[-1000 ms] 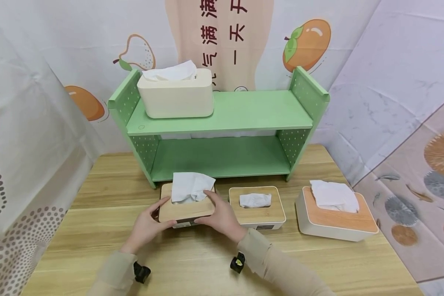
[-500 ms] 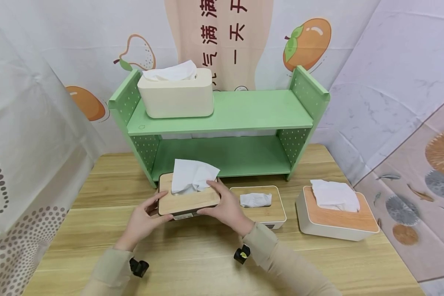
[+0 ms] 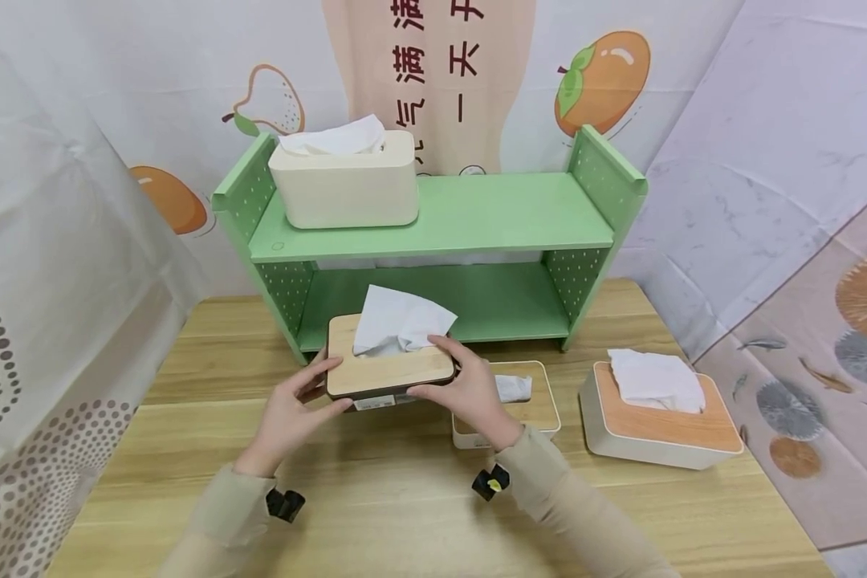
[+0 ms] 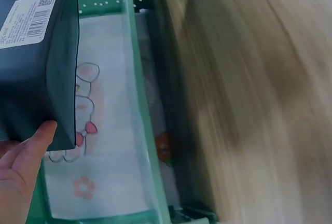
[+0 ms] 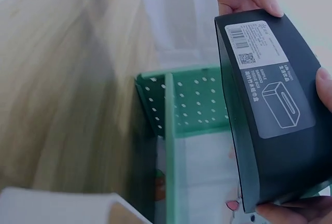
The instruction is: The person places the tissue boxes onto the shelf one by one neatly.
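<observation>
Left of the green shelf [image 3: 509, 213], a hanging cloth [image 3: 36, 201] with dots printed low down. Just in front of the shelf's left leg, left hand [image 3: 289, 417] gripping one end of a dark tissue box [image 3: 397, 371], using bent fingers and a thumb set against the edge turned away from the shelf; closed only as far as the box allows. Up on the shelf's top tier, at its left end, standing upright, a cream tissue box [image 3: 350, 193] with a loose white tissue on top. Then, in front of the left half and middle of the shelf's lower tier, the dark tissue box itself, raised off the wooden table [image 3: 405, 506] between both hands, with a pale wooden lid and a tissue [image 3: 403, 317] poking up; hard to tell whether touching the shelf. On its side facing away from the shelf, a white label [image 5: 257, 42] with a barcode. Before the middle of the lower tier, right hand [image 3: 473, 393] gripping the other end, thumb low, fingertips up by the tissue, closed likewise. Partly behind that hand, on the table before the shelf's right half, a bamboo-topped box [image 3: 529, 412]. Forward and right of the shelf's right leg, set askew, an orange-topped box [image 3: 665, 431].
</observation>
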`<move>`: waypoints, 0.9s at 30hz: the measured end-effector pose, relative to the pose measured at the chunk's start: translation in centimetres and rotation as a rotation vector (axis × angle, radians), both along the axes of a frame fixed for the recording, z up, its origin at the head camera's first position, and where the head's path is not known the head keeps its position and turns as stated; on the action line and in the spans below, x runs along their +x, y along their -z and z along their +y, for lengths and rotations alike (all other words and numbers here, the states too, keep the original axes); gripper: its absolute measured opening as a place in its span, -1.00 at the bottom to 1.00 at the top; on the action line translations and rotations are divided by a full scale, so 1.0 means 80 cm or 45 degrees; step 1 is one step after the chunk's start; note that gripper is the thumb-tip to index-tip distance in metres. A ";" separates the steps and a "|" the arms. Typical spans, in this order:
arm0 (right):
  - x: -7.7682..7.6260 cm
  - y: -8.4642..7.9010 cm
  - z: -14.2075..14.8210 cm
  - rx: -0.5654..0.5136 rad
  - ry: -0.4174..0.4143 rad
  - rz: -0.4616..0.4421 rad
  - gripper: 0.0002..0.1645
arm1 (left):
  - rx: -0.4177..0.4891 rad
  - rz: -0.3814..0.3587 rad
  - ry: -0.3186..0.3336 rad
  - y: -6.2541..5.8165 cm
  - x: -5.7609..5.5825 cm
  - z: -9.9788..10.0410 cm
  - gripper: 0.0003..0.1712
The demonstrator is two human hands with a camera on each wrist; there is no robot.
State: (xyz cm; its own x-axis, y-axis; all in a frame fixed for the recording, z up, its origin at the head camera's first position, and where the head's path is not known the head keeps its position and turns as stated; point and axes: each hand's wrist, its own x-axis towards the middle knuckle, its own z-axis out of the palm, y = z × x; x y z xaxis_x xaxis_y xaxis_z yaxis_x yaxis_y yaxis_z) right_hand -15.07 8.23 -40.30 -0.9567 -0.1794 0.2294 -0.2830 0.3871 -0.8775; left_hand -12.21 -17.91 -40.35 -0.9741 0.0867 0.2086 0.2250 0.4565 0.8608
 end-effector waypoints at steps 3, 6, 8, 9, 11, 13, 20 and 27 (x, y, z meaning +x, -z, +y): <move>-0.002 -0.005 0.008 -0.012 0.034 0.029 -0.08 | 0.013 0.034 0.024 -0.005 -0.006 0.007 -0.36; -0.006 -0.011 0.016 -0.023 0.054 0.070 -0.09 | 0.035 0.088 0.041 -0.012 -0.010 0.014 -0.37; -0.006 -0.016 0.022 -0.029 0.054 0.093 -0.11 | 0.051 0.105 0.045 -0.016 -0.011 0.018 -0.37; -0.007 -0.018 0.025 -0.037 0.052 0.101 -0.12 | 0.057 0.107 0.048 -0.018 -0.011 0.020 -0.38; -0.007 -0.022 0.030 -0.047 0.051 0.115 -0.14 | 0.072 0.100 0.047 -0.021 -0.012 0.025 -0.38; -0.006 -0.027 0.036 -0.055 0.044 0.131 -0.16 | 0.082 0.079 0.039 -0.023 -0.013 0.029 -0.38; -0.007 -0.046 0.061 -0.076 0.070 0.222 -0.20 | 0.122 0.125 0.091 -0.040 -0.019 0.051 -0.39; -0.011 -0.061 0.080 -0.069 0.117 0.285 -0.23 | 0.133 0.238 0.169 -0.064 -0.023 0.070 -0.44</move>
